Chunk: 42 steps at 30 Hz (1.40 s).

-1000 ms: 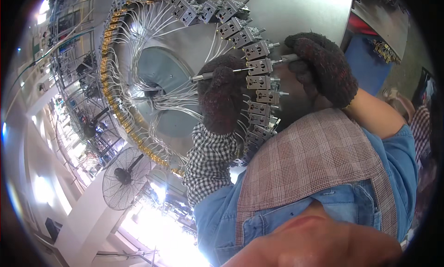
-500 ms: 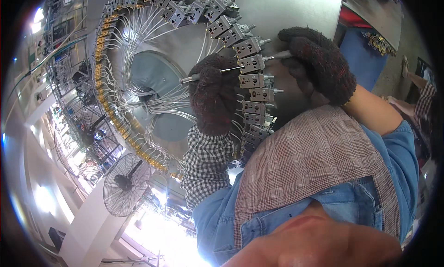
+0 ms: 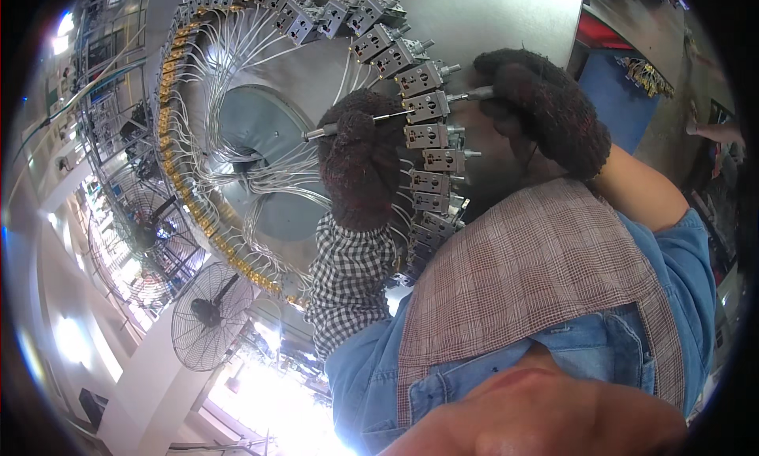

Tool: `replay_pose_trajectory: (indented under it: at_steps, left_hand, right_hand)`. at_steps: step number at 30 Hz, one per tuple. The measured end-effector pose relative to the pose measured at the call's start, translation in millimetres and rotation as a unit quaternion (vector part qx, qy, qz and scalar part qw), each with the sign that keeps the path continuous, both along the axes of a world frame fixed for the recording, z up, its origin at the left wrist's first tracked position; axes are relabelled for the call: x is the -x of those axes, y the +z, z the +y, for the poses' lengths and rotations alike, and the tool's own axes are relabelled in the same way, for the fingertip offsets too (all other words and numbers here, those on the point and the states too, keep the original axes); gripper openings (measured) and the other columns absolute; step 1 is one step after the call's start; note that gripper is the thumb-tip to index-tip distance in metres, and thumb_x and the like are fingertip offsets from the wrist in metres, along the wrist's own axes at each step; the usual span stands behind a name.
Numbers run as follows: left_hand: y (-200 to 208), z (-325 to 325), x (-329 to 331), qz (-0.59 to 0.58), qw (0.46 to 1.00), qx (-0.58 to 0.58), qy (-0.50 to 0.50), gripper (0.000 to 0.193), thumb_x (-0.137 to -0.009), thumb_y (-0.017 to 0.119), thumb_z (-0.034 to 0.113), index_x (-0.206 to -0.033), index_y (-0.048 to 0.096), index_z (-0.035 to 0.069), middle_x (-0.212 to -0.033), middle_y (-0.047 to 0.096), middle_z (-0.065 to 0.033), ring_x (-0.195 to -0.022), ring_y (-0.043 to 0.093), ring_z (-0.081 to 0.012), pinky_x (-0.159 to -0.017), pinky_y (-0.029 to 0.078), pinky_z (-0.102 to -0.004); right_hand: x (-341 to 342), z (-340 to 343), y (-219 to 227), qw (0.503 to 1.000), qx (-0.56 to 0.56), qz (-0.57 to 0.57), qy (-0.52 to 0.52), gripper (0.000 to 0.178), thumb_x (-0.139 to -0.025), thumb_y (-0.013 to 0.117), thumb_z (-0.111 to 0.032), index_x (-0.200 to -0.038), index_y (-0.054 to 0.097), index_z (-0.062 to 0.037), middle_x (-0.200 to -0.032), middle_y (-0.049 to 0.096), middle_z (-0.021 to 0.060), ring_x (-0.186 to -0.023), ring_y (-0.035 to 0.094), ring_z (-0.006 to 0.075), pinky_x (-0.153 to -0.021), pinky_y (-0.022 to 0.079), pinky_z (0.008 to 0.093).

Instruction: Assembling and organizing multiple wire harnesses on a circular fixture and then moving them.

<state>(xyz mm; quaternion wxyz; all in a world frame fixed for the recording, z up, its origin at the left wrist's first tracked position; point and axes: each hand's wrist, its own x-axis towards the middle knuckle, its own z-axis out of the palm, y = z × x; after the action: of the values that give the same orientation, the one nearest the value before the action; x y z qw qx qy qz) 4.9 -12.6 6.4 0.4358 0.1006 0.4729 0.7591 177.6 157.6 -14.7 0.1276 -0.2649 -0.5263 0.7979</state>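
Both my hands wear dark knitted gloves. My left hand (image 3: pixel 360 160) is closed around a slim metal screwdriver (image 3: pixel 328 130). Its thin shaft reaches right, and the tip meets the left side of a small silver metal switch box (image 3: pixel 428 107). My right hand (image 3: pixel 545 108) is closed on a grey rod-like tool (image 3: pixel 479 94), whose end meets the spindle on the box's right side; most of the tool is hidden in the glove. Similar metal boxes (image 3: pixel 427 136) stand in a curved row above and below this one, with white wires leading from them.
The boxes follow the edge of a round metal turntable (image 3: pixel 292 211), with a grey disc (image 3: pixel 265 124) and bundled white wires (image 3: pixel 277 178) at its middle. Brass-coloured fittings (image 3: pixel 170 152) line its left rim. A fan (image 3: pixel 209 314) stands lower left. A blue surface (image 3: pixel 621 100) lies right.
Both hands hold nearly the same pose on the same box. The turntable, boxes and left hand appear shifted slightly left. At the right edge, another person's checked sleeve has moved out of sight.
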Motion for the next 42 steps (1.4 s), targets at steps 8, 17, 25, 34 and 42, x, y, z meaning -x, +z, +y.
replay_pose_trajectory:
  at_steps: [8,17,25,34,42]
  left_hand:
    - [1.8,1.6,0.1,-0.011,1.000,-0.016,-0.009,0.031,-0.086,0.056,0.016,-0.107,0.050,-0.005,-0.100,0.056,-0.0155,-0.094,0.058,-0.0261,-0.083,0.051,-0.0361]
    - [1.7,3.5,-0.2,-0.008,0.999,-0.034,-0.010,0.030,-0.085,0.056,0.014,-0.106,0.049,-0.006,-0.099,0.056,-0.0157,-0.093,0.058,-0.0254,-0.083,0.051,-0.0352]
    - [3.1,6.0,-4.8,0.201,0.968,0.145,0.030,0.034,-0.085,0.061,0.021,-0.103,0.051,-0.006,-0.094,0.058,-0.0129,-0.086,0.059,-0.0215,-0.077,0.052,-0.0305]
    - [9.1,7.2,-3.5,0.021,0.998,0.059,0.001,0.032,-0.086,0.058,0.021,-0.101,0.052,-0.007,-0.094,0.057,-0.0135,-0.087,0.059,-0.0222,-0.079,0.051,-0.0324]
    - [3.6,6.5,-1.4,-0.019,0.999,-0.023,-0.012,0.031,-0.085,0.055,0.015,-0.107,0.050,-0.006,-0.100,0.057,-0.0162,-0.094,0.059,-0.0275,-0.085,0.050,-0.0374]
  right_hand:
    - [-1.7,-0.6,-1.1,0.990,0.142,-0.002,-0.006,0.037,-0.091,0.050,-0.024,-0.119,0.049,-0.0003,-0.092,0.060,0.0111,-0.071,0.059,0.0111,-0.056,0.051,0.0217]
    - [3.1,-9.0,9.3,0.982,0.169,-0.009,-0.082,0.039,-0.089,0.053,-0.026,-0.117,0.050,-0.0001,-0.089,0.061,0.0099,-0.065,0.058,0.0090,-0.052,0.049,0.0200]
    - [1.5,-5.9,9.8,0.987,0.150,-0.027,-0.042,0.033,-0.089,0.053,-0.023,-0.113,0.053,-0.0006,-0.081,0.061,0.0089,-0.062,0.059,0.0098,-0.051,0.048,0.0197]
    - [1.8,-6.5,3.0,0.995,0.084,-0.047,-0.024,0.031,-0.090,0.052,-0.022,-0.112,0.054,-0.0005,-0.079,0.061,0.0097,-0.063,0.061,0.0112,-0.053,0.050,0.0200]
    - [1.6,-4.3,7.1,0.974,0.218,-0.019,-0.054,0.035,-0.089,0.052,-0.021,-0.118,0.050,-0.0006,-0.091,0.061,0.0131,-0.072,0.062,0.0138,-0.053,0.051,0.0224]
